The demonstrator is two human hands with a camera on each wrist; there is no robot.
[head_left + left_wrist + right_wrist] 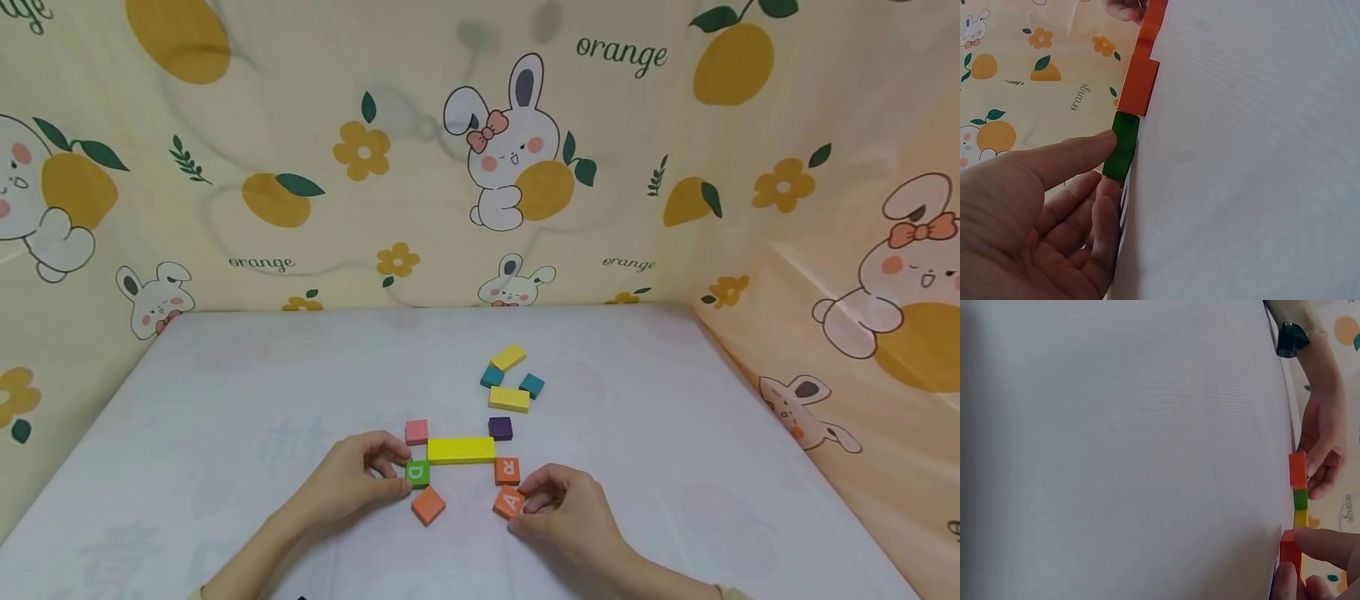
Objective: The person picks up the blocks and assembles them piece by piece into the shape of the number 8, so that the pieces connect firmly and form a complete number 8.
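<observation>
In the head view, my left hand (352, 477) holds a green block (417, 474) lettered D at its left side, thumb at the near corner and fingers at the far one. The left wrist view shows the thumb pressed on that green block (1124, 144). My right hand (570, 508) pinches an orange block (509, 502) lettered A between thumb and fingers; this block stands turned at an angle. Just beyond it lies an orange block (507, 471) lettered R. A plain orange block (428, 506) sits turned cornerwise near the green one. Between the two sides stretches a long yellow block (461, 451).
A pink block (416, 432) and a purple block (500, 428) sit at the long block's far corners. Farther back lie two yellow blocks (509, 399) and two teal blocks (532, 385). A white cloth covers the table (637, 400); a printed curtain (420, 208) rises behind.
</observation>
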